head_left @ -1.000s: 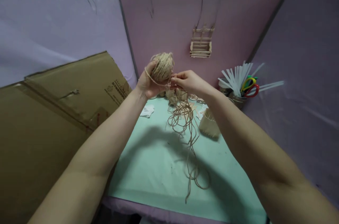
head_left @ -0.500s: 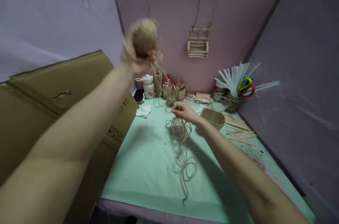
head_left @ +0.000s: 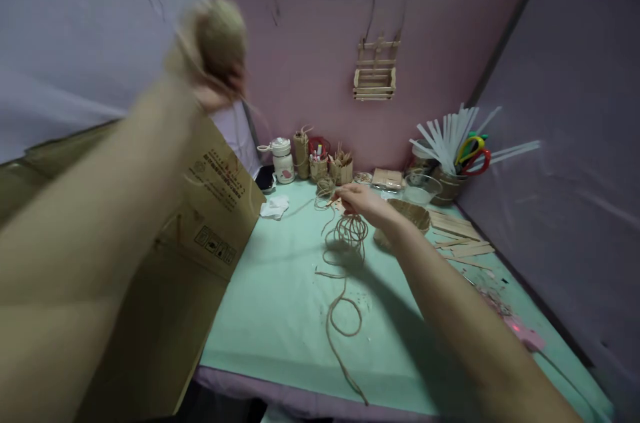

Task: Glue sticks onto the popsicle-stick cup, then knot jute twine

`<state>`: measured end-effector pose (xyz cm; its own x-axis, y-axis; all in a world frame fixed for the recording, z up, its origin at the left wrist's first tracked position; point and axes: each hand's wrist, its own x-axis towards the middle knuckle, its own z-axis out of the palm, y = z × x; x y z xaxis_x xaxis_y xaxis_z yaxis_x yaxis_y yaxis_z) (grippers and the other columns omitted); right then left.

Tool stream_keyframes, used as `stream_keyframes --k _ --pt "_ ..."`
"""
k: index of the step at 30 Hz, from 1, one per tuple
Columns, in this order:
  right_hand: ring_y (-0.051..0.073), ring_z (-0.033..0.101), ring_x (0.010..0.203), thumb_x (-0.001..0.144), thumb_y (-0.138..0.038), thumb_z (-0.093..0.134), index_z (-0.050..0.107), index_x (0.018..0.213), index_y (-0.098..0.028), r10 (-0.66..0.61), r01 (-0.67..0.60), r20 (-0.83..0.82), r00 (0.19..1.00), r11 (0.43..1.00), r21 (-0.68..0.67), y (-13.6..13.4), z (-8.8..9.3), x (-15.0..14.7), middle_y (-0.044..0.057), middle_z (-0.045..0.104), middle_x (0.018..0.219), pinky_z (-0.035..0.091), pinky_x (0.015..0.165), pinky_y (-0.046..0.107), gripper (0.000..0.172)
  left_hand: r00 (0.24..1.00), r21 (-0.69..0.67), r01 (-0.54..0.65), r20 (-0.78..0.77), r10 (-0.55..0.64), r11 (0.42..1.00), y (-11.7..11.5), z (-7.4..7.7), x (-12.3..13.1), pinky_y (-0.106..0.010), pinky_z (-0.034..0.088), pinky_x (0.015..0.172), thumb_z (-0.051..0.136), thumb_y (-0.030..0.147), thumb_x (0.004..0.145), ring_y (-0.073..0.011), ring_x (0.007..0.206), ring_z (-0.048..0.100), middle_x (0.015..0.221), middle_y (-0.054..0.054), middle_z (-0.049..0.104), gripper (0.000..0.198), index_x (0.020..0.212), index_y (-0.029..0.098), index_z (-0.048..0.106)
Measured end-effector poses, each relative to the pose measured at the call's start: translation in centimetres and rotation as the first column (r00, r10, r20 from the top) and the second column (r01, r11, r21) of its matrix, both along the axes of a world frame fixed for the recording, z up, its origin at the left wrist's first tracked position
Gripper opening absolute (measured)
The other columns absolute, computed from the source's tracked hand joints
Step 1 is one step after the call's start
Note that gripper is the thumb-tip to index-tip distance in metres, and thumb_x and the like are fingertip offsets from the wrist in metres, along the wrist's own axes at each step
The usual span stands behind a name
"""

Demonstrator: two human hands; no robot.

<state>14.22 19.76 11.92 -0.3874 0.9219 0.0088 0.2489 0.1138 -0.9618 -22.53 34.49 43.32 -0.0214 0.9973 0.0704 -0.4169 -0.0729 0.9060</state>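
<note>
My left hand (head_left: pixel 213 86) is raised at the upper left, blurred by motion, with its fingers closed round a ball of jute twine (head_left: pixel 220 36). A blurred strand trails from the ball. Over the table, my right hand (head_left: pixel 364 202) pinches the twine between thumb and fingertips. Below its fingers, loose loops of twine (head_left: pixel 350 230) bunch together. A single strand (head_left: pixel 330 333) curls across the table toward the front edge, its end lying near the edge. Just behind the right fingertips sits a small tangle of twine (head_left: pixel 325 188).
A cardboard box (head_left: pixel 215 210) leans along the left side. At the back stand a white bottle (head_left: pixel 283 160) and cups of sticks (head_left: pixel 341 168). To the right are a woven basket (head_left: pixel 413 215), scissors (head_left: pixel 473 156), flat wooden sticks (head_left: pixel 455 226) and a pink glue gun (head_left: pixel 524 335).
My left hand has moved up and to the left with the twine ball. My right hand stays over the table, and the loops below it are looser and spread differently.
</note>
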Motion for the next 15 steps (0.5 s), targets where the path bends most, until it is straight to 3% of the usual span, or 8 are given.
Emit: stream_keyframes --k 1,2,3,4,5,7,11,15 --pt "0.008 0.033 0.045 0.080 -0.032 0.053 0.060 0.075 -0.017 -0.016 0.016 0.027 0.999 1.000 0.016 0.1 1.5 0.0 -0.006 0.037 0.049 0.033 0.048 0.021 0.017 0.999 -0.018 0.038 -0.016 -0.039 0.999 -4.8 -7.2 5.3 -0.023 0.052 0.065 0.046 0.057 0.087 -0.0111 0.070 0.057 0.080 0.001 0.065 0.044 0.113 0.023 0.059" --pt "0.008 0.034 0.045 0.078 -0.031 0.056 0.059 0.072 -0.018 -0.022 0.019 0.066 0.998 0.999 0.036 0.2 2.9 -0.1 -0.005 0.039 0.051 0.032 0.047 0.021 0.015 0.996 -0.048 0.084 -0.034 -0.085 0.995 -8.8 -13.3 9.8 -0.022 0.050 0.057 0.049 0.055 0.086 -0.0105 0.062 0.056 0.074 0.001 0.065 0.041 0.110 0.024 0.061" --pt "0.008 0.035 0.046 0.077 -0.030 0.058 0.057 0.068 -0.018 -0.020 0.014 0.103 0.994 0.998 0.058 0.3 4.2 -0.2 -0.005 0.041 0.052 0.031 0.046 0.022 0.015 0.989 -0.085 0.140 -0.027 -0.143 0.986 -11.7 -17.9 13.4 -0.022 0.048 0.054 0.052 0.048 0.085 -0.0104 0.058 0.056 0.070 0.002 0.064 0.034 0.108 0.025 0.061" --pt "0.008 0.035 0.046 0.076 -0.029 0.059 0.054 0.064 -0.019 -0.017 0.007 0.143 0.990 0.997 0.073 0.4 5.2 -0.4 -0.004 0.041 0.053 0.030 0.045 0.022 0.017 0.983 -0.134 0.180 -0.016 -0.184 0.974 -13.7 -21.3 16.1 -0.025 0.050 0.056 0.054 0.042 0.084 -0.0110 0.055 0.056 0.067 0.002 0.065 0.030 0.107 0.024 0.062" --pt "0.008 0.035 0.045 0.076 -0.028 0.059 0.052 0.061 -0.019 -0.030 0.015 0.176 0.984 0.996 0.085 0.5 5.9 -0.6 -0.003 0.042 0.053 0.029 0.044 0.023 0.020 0.979 -0.194 0.200 0.010 -0.201 0.960 -14.8 -23.6 17.8 -0.029 0.052 0.060 0.054 0.039 0.082 -0.0126 0.054 0.058 0.066 0.001 0.065 0.030 0.106 0.022 0.062" --pt "0.008 0.035 0.045 0.077 -0.025 0.058 0.049 0.059 -0.019 -0.099 0.078 0.209 0.973 0.992 0.103 0.7 6.7 -1.0 -0.003 0.042 0.053 0.028 0.043 0.023 0.022 0.960 -0.267 0.279 0.073 -0.269 0.922 -15.2 -26.0 19.4 -0.037 0.055 0.070 0.058 0.038 0.079 -0.0171 0.061 0.065 0.068 -0.002 0.068 0.031 0.103 0.018 0.063" --pt "0.007 0.033 0.042 0.080 -0.026 0.054 0.050 0.062 -0.019 -0.156 0.144 0.183 0.971 0.987 0.077 0.9 6.1 -0.7 -0.004 0.039 0.049 0.026 0.041 0.022 0.020 0.900 -0.238 0.430 0.195 -0.390 0.871 -14.0 -28.0 19.6 -0.042 0.055 0.075 0.057 0.042 0.080 -0.0241 0.078 0.070 0.080 -0.006 0.073 0.033 0.103 0.019 0.063" --pt "0.007 0.029 0.037 0.084 -0.034 0.053 0.059 0.065 -0.018 0.003 -0.013 0.329 0.944 1.000 0.026 1.3 4.9 0.6 -0.006 0.036 0.044 0.024 0.039 0.022 0.025 0.937 -0.219 0.325 0.205 -0.283 0.920 -13.3 -28.6 19.3 -0.028 0.053 0.062 0.057 0.043 0.081 -0.0191 0.071 0.069 0.078 -0.006 0.072 0.032 0.100 0.018 0.064"
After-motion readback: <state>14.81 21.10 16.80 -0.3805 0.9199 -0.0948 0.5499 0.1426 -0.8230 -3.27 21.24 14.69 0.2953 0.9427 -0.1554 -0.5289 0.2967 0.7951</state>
